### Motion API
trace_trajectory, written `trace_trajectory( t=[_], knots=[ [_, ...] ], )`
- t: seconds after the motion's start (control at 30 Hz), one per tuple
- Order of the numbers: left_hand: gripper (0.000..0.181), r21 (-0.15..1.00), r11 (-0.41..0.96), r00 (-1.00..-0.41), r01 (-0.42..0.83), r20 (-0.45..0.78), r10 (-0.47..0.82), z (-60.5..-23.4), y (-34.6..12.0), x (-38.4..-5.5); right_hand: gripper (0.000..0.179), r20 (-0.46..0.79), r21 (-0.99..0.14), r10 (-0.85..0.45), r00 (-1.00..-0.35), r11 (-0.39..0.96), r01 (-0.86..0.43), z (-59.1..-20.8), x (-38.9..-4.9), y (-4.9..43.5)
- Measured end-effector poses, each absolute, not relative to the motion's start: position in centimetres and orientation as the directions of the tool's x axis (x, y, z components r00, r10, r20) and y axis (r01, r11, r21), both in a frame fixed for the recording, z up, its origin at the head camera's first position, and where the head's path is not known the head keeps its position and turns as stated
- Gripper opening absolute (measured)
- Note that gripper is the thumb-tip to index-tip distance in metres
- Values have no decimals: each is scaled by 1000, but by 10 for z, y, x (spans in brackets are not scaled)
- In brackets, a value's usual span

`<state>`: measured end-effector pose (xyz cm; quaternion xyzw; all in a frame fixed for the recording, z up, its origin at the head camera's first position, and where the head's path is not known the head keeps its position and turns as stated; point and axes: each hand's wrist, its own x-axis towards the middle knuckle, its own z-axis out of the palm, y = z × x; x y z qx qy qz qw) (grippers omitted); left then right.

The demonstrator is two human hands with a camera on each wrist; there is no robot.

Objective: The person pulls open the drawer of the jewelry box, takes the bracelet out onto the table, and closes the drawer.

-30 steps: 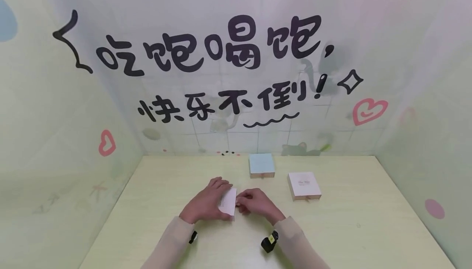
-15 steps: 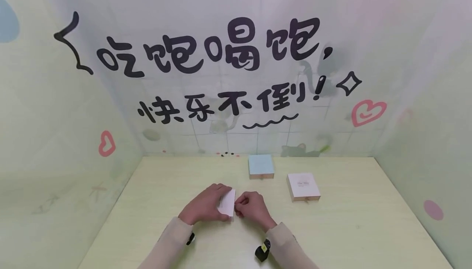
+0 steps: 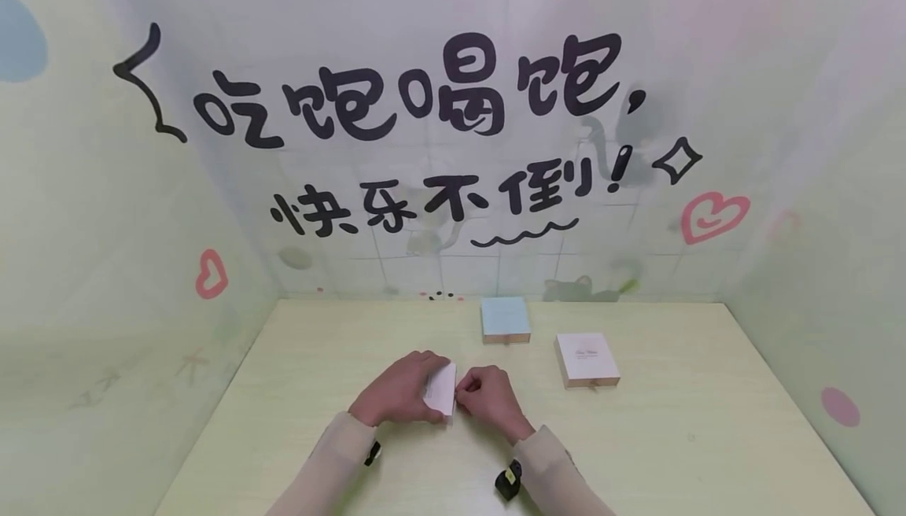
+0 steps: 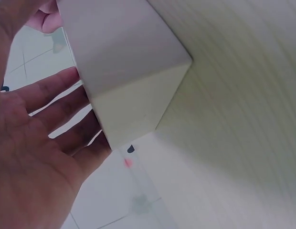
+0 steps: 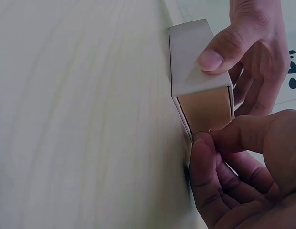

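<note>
On the pale, wood-grained tabletop (image 5: 81, 119), a white box (image 5: 188, 62) shows its tan end face (image 5: 207, 107), while the left hand (image 5: 258, 45) holds it with the thumb (image 5: 227, 50) laid flat on a white side and the other fingers partly hidden behind. At the lower rim of that end face, the right hand (image 5: 253, 171) pinches with thumb and forefinger, mostly covering whatever lies between them. Beyond the box runs an edge of the tabletop, and past it stands a pale wall (image 5: 291, 102) with dark marks (image 5: 293, 69).

Right fingers (image 5: 204, 165) in a pinch
</note>
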<state>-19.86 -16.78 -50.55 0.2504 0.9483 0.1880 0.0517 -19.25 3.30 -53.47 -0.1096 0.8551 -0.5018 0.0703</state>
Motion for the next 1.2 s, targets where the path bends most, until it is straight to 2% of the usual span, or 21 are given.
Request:
trace_trajectory(
  t=[1.2],
  knots=[
    [89,409,806,-875,427,-37,482,-504,-167,-198,11,55,-826,-280,-958,526,-201,-538,-196,55]
  ],
)
